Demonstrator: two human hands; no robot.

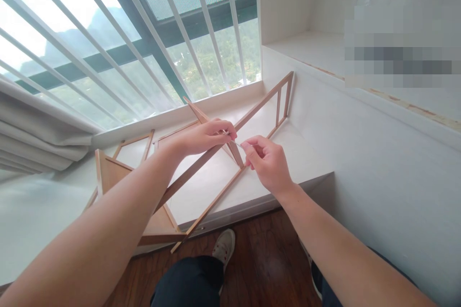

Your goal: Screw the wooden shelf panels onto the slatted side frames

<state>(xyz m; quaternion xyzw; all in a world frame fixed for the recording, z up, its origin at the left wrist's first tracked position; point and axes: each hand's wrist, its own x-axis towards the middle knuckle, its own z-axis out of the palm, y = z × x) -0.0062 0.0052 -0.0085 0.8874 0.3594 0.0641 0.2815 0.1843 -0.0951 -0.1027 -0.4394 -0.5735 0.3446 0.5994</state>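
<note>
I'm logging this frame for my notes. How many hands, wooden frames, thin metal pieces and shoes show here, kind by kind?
Hands: 2, the left hand and the right hand
Wooden frame on the white sill: 1 joined structure, as far as can be told
Thin metal piece between the two hands: 1
Shoe on the floor: 1 plainly seen
Total: 5

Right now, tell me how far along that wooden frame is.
Looks done: the wooden frame lies on the white ledge with long rails and short uprights joined. In hand: the left hand steadies a slat while the right hand pinches a thin metal piece at it. Left: that joint looks unfinished; I cannot tell beyond that.
</note>
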